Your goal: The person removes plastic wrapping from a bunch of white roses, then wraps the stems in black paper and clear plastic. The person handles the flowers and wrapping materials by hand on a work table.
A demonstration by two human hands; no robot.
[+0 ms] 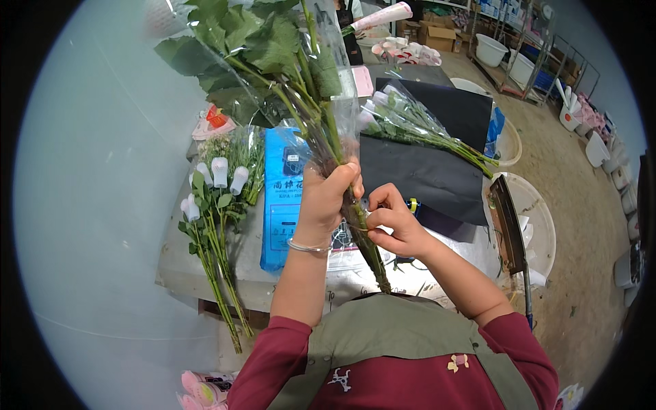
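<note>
My left hand (pixel 333 192), with a bangle at the wrist, grips a leafy bouquet in clear plastic wrap (pixel 307 97) by its stems, heads up and stem ends towards my apron. Beside it, my right hand (pixel 392 223) has curled fingers at the bundled stems (pixel 365 230), where a thin band or string shows; its fingertips seem to pinch that band. On the table's left lie roses with white foam net sleeves (pixel 220 174). A wrapped bunch of flowers (pixel 410 120) rests on black sheets (pixel 435 164) at the right. The blue plastic packet (pixel 282 205) lies behind my left wrist.
A hinged cutter-like metal blade (pixel 507 223) stands at the table's right edge, above a round white tub (pixel 538 230). Another person (pixel 353 31) stands at the far end near wrapped bundles (pixel 407 51). A wheeled rack with tubs (pixel 517 56) is at the back right. A grey wall (pixel 102 179) borders the left.
</note>
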